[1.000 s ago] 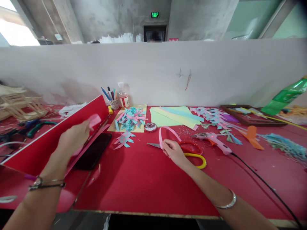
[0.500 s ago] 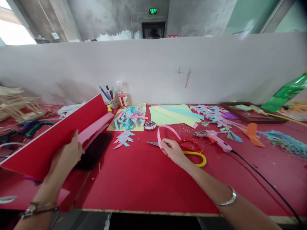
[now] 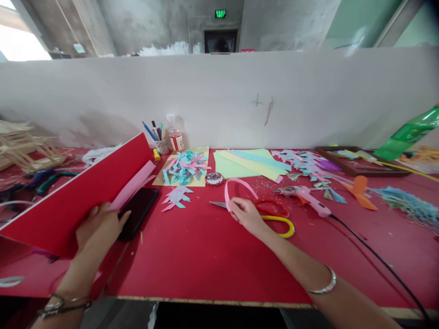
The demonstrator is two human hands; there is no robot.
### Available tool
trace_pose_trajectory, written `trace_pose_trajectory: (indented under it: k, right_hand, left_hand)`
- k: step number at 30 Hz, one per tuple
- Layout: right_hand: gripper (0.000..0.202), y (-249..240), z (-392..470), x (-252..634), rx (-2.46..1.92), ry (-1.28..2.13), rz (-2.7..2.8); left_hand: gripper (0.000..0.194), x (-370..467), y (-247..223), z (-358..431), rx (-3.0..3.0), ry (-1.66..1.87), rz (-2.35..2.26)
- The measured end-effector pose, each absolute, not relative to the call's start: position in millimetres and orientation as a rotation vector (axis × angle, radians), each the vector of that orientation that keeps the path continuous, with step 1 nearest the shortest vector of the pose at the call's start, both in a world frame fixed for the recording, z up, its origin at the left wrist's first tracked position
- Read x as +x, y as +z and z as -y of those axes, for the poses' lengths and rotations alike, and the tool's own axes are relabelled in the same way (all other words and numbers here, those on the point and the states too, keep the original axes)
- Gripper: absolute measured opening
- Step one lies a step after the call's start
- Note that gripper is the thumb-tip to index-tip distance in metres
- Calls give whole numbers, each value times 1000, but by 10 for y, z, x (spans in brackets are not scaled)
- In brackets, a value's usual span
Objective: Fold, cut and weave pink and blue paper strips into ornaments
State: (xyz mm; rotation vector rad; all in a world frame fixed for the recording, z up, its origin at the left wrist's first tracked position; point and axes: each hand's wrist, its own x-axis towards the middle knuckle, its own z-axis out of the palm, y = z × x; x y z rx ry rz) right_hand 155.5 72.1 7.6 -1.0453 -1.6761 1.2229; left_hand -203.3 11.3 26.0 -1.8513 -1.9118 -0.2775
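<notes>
Right hand (image 3: 244, 214): pinching pink strip (image 3: 227, 193); a pull might snag scissors (image 3: 291, 226) beneath. Left hand (image 3: 100, 228): grip unclear; phone (image 3: 141, 212) alongside, easily nudged.

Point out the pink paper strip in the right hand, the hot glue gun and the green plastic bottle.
Pink paper strip (image 3: 227, 194): head view, left side of its curve.
Hot glue gun (image 3: 307, 194): head view, pink body.
Green plastic bottle (image 3: 408, 136): head view, side.

Strip (image 3: 227, 194) over scissors (image 3: 279, 219), glue gun (image 3: 305, 194) right
</notes>
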Motion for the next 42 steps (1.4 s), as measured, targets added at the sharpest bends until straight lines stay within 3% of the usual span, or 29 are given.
trace_pose_trajectory:
  k: [3,8,12,21,29,32,34,38,42]
  right_hand:
    - [24,84,-716,1554,-1052,1223,1679]
    - [21,74,-729,1557,-1045,1150,1724]
    - [17,57,-721,1551,-963,1004,1980]
    - [14,39,-676,1510,-933,701,2276]
    - [22,171,-847,1671,-1064,884,1978]
    - [18,372,-854,1921,-1176,713,1638]
    - [16,510,-704,2041,-1105,429,1515]
    - [13,567,-138,1996,-988,163,1986]
    - [23,254,257,1768,-936,134,2516]
  left_hand:
    - [37,-2043,226,-154,-1726,-29,1972]
    - [35,-1947,412,-168,-1628,-48,2102]
    - [41,-1858,708,-151,-1549,61,1947]
    - [31,-1366,1110,-20,-1502,-125,1658]
    - [21,-768,647,78,-2141,-211,1244]
    - [26,-547,470,157,-2300,-206,1065]
    - [24,-435,394,203,-2371,-186,1010]
    - [16,-270,253,255,-2499,-220,943]
    - [6,-130,96,286,-2639,-226,929]
